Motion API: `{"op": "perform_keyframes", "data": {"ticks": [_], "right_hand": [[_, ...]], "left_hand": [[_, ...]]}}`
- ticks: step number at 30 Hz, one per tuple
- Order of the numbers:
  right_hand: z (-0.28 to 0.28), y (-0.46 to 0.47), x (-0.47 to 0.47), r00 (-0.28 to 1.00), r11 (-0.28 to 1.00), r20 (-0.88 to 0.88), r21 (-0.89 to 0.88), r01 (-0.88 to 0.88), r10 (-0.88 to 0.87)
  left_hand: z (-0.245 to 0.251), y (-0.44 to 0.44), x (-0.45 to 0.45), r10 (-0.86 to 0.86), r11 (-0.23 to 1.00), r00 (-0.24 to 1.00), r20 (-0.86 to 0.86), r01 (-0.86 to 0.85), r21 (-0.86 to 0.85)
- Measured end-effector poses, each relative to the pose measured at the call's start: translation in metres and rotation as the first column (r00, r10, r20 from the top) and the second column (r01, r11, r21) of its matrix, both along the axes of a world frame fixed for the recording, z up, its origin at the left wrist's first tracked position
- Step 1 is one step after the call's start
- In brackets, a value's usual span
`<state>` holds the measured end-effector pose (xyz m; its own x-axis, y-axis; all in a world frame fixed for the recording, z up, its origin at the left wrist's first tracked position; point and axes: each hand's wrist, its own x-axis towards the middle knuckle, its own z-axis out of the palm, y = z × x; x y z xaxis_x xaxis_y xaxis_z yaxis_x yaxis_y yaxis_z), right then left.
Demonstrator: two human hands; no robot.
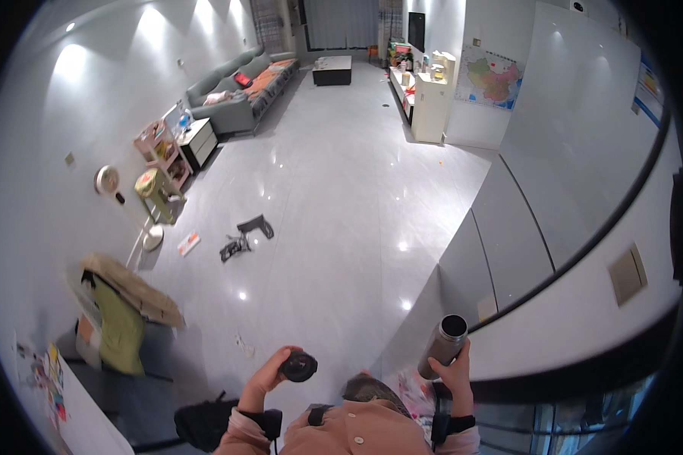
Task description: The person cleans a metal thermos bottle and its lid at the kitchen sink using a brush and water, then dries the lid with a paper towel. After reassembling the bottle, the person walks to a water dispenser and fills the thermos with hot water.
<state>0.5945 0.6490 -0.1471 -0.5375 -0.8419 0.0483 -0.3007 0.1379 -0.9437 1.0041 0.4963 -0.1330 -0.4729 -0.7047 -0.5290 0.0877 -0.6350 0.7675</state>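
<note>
My left hand (270,372) grips a round black bottle lid (299,365), its hollow underside facing the camera. In my right hand (458,372) is a grey metal thermos bottle (444,348), tilted a little, with its mouth uncovered and dark inside. Lid and bottle are well apart, one on each side of my body. What the bottle holds cannot be seen.
To the left stands a chair draped with clothes (116,318), beside a cluttered white table (85,404). Dark straps or devices (247,236) and a small box (189,243) lie on the tiled floor (330,227). A grey cabinet (523,187) borders the right; a pedestal fan (153,238) stands left.
</note>
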Motion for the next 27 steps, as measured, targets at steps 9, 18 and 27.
{"op": "perform_keyframes", "data": {"ticks": [9,18,27], "right_hand": [[0.013,-0.318,-0.105,0.982,0.976,-0.044,-0.109,-0.188,0.184],[0.046,-0.576,-0.220,0.983,0.998,-0.178,-0.053,0.036,-0.045],[0.028,-0.793,-0.373,0.949,0.950,-0.076,-0.090,0.300,-0.307]], "left_hand": [[0.000,-0.263,-0.070,0.098,0.992,0.995,0.015,-0.096,-0.075],[-0.007,-0.619,-0.228,-0.017,0.988,0.982,-0.189,-0.013,-0.157],[-0.002,-0.902,-0.413,-0.076,0.980,0.963,-0.259,0.024,-0.199]]}}
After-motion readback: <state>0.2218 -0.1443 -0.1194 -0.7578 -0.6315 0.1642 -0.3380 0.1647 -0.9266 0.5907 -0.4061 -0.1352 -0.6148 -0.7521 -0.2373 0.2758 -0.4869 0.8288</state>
